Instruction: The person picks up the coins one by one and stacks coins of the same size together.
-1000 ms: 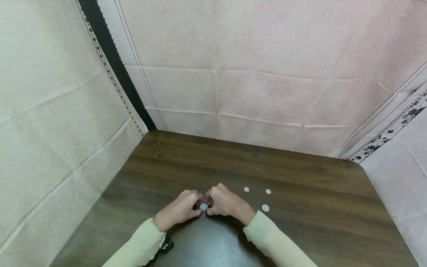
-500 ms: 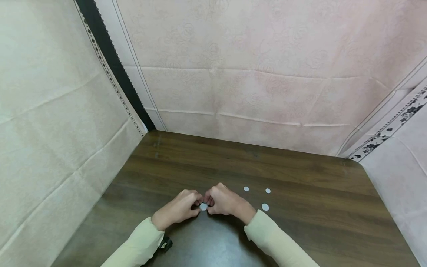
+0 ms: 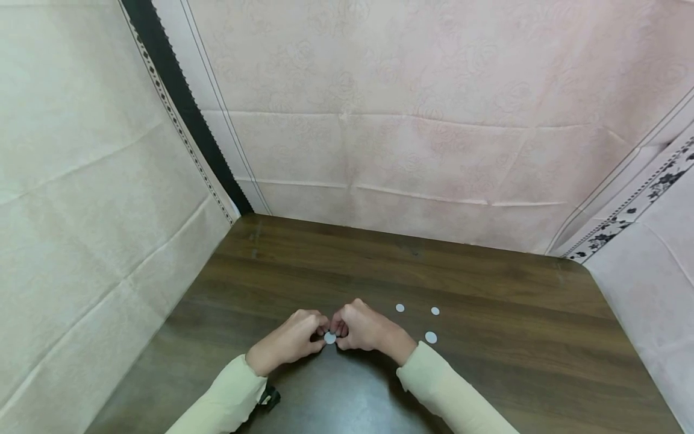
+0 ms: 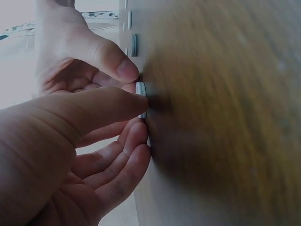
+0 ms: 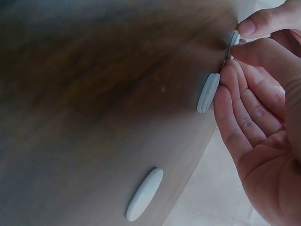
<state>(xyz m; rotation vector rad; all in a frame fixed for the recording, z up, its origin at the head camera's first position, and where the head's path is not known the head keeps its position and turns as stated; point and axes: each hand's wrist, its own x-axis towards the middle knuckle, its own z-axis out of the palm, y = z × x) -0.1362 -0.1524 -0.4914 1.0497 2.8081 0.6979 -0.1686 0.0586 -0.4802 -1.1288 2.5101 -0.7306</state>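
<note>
In the head view, a small stack of white round discs (image 3: 330, 338) lies on the wooden table between both hands. My left hand (image 3: 290, 340) holds it from the left, thumb on the near side and curled fingers behind. From the right, my right hand (image 3: 364, 327) grips the same stack with thumb and fingertips. The left wrist view shows the stack's edge (image 4: 140, 89) as layered, partly hidden by the left thumb. In the right wrist view the stack (image 5: 233, 43) sits flat at the fingertips, with the right thumb (image 5: 249, 51) against its rim.
Right of the hands lie three more white round pieces: a near one (image 3: 431, 337), a far left one (image 3: 400, 308) and a far right one (image 3: 435, 311). The right wrist view shows a layered piece (image 5: 208, 92) beside the right fingers. Cloth (image 3: 379, 157) hangs behind the table (image 3: 347, 253).
My left thumb has drawn back slightly to the left, showing more of the top disc's face. Otherwise both hands stay around the stack, and the other discs lie as before.
</note>
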